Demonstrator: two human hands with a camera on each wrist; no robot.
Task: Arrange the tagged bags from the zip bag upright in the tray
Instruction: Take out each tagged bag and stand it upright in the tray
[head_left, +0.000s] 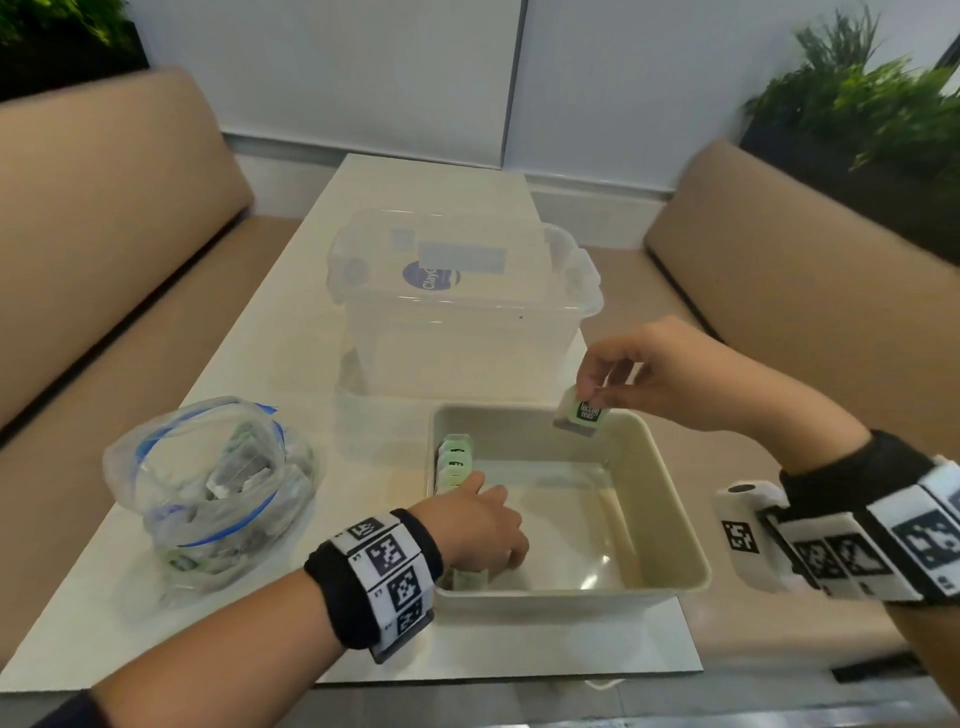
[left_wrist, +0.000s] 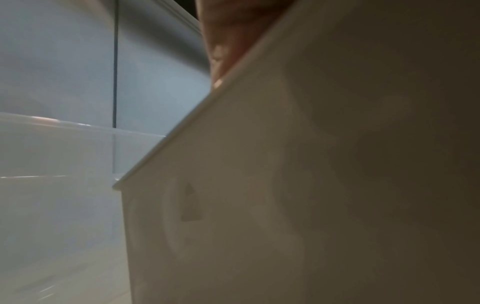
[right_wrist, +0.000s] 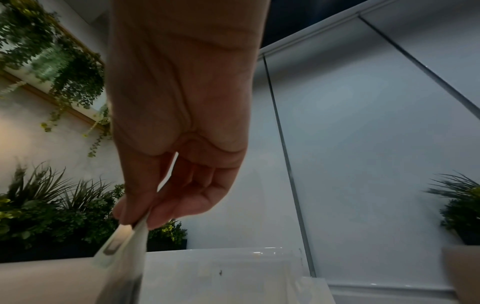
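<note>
The right hand (head_left: 644, 371) pinches a tagged bag (head_left: 582, 413) above the tray's (head_left: 670, 499) far rim, while the left hand (head_left: 485, 525), fingers curled, steadies the upright row of bags (head_left: 456, 460) inside the tray, left of which lies the zip bag (head_left: 218, 483)

Tray (head_left: 675, 519) middle bare; bags (head_left: 456, 462) along left wall

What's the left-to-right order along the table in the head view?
Clear zip bag with blue seal → row of pale green tagged bags along the beige plastic tray's left wall → pale green tagged bag pinched by the right hand.
</note>
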